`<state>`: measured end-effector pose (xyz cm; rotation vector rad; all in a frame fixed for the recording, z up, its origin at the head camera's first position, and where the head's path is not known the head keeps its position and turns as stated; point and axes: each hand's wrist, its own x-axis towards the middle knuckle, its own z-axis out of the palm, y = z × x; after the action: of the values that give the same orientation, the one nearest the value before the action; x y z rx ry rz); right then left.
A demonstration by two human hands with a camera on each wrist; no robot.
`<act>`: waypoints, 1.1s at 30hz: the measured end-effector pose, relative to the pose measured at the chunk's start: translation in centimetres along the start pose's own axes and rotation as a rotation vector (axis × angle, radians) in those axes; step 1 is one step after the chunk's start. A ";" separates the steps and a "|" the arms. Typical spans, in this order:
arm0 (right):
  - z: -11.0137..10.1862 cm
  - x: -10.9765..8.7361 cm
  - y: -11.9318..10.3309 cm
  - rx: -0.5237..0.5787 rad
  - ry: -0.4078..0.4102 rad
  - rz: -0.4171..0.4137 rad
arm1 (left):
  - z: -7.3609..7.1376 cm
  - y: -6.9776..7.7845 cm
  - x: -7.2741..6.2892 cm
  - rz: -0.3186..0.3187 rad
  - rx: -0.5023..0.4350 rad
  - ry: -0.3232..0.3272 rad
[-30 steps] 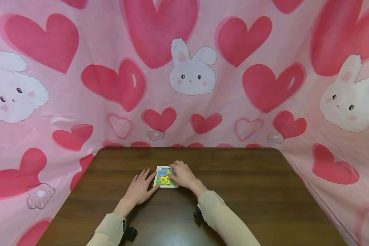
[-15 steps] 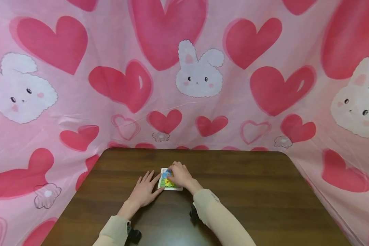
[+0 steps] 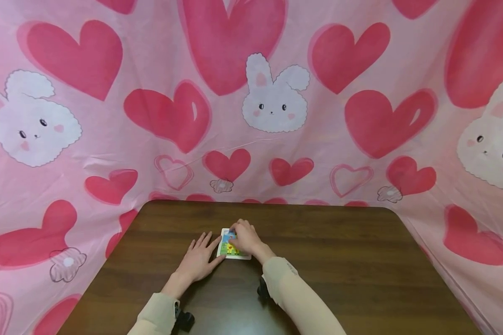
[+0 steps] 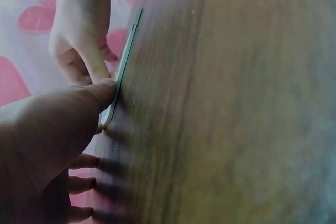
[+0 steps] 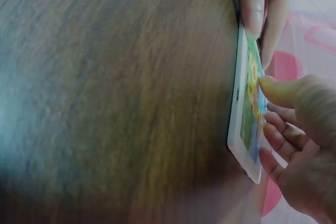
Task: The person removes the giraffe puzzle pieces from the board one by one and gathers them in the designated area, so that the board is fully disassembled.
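A small flat picture puzzle (image 3: 234, 257) with a white frame and a yellow giraffe on green and blue lies on the table. My left hand (image 3: 197, 262) rests at its left side with fingers spread and fairly straight. The thumb touches the near left corner, and the index fingertip is at the left edge. My right hand (image 3: 248, 238) bends over the puzzle from the right and covers its upper right part. In the right wrist view, the thumb and curled fingertips (image 5: 270, 156) meet the picture face. I cannot tell whether they pinch a loose piece.
The dark wooden table (image 3: 339, 279) spreads around the puzzle and has rounded far corners. Behind and beside it hangs a pink cloth (image 3: 318, 130) printed with hearts and rabbits. A black wrist camera (image 3: 185, 321) sits at the left cuff, another at the right cuff (image 3: 263, 291).
My right hand has shifted left over the puzzle, hiding more of the giraffe picture. The left hand keeps its place at the edge. The head view has turned slightly.
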<state>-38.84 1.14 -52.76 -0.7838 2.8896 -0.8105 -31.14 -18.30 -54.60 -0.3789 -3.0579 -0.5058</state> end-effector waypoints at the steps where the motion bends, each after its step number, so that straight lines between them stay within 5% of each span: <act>1: 0.1 0.0 0.0 0.000 0.002 0.010 | 0.0 0.0 0.0 -0.001 0.000 -0.003; 33: 2.0 -0.3 0.2 0.143 0.115 0.087 | 0.1 -0.1 0.2 -0.002 -0.009 -0.006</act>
<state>-38.35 0.52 -54.62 -0.6129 2.8982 -1.0705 -31.33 -18.32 -54.76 -0.3778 -3.0635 -0.5196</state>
